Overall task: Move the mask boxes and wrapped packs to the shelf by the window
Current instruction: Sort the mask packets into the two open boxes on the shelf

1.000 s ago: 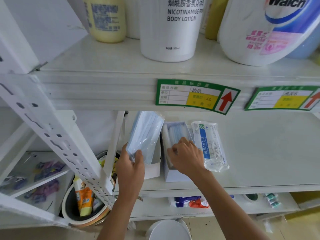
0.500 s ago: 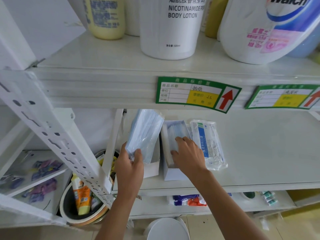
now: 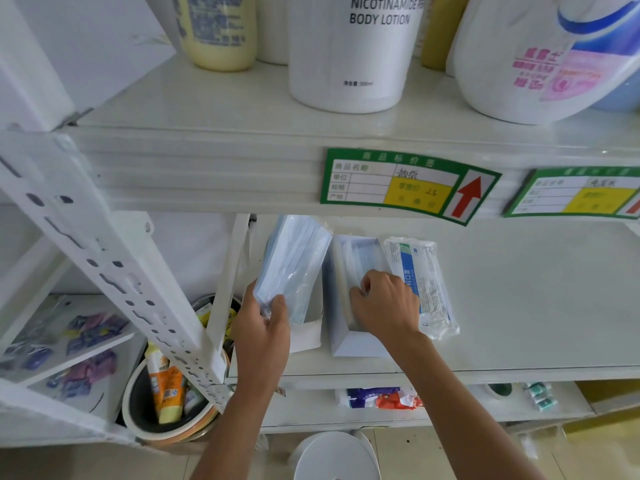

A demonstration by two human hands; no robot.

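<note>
Since a second ago our right hand (image 3: 384,303) has curled its fingers tighter over the blue masks inside the open mask box (image 3: 353,292), while our left hand (image 3: 265,327) has kept its grip on the wrapped stack of masks (image 3: 294,268).

We face a white shelf unit; the middle shelf (image 3: 519,299) carries the goods we handle. Above it stand a white body lotion bottle (image 3: 356,53), a yellow bottle (image 3: 216,29) and a large white jug (image 3: 540,57), with a green price label (image 3: 408,185) on the shelf edge below them.

The mask box lies on the middle shelf, its open top facing us. Our left hand pinches the wrapped stack at its lower end, thumb on the front, holding it tilted above a second white box (image 3: 308,330) just left of the first. A wrapped pack (image 3: 426,282) with blue print lies flat, touching the mask box on the right, partly under our right hand.
</note>
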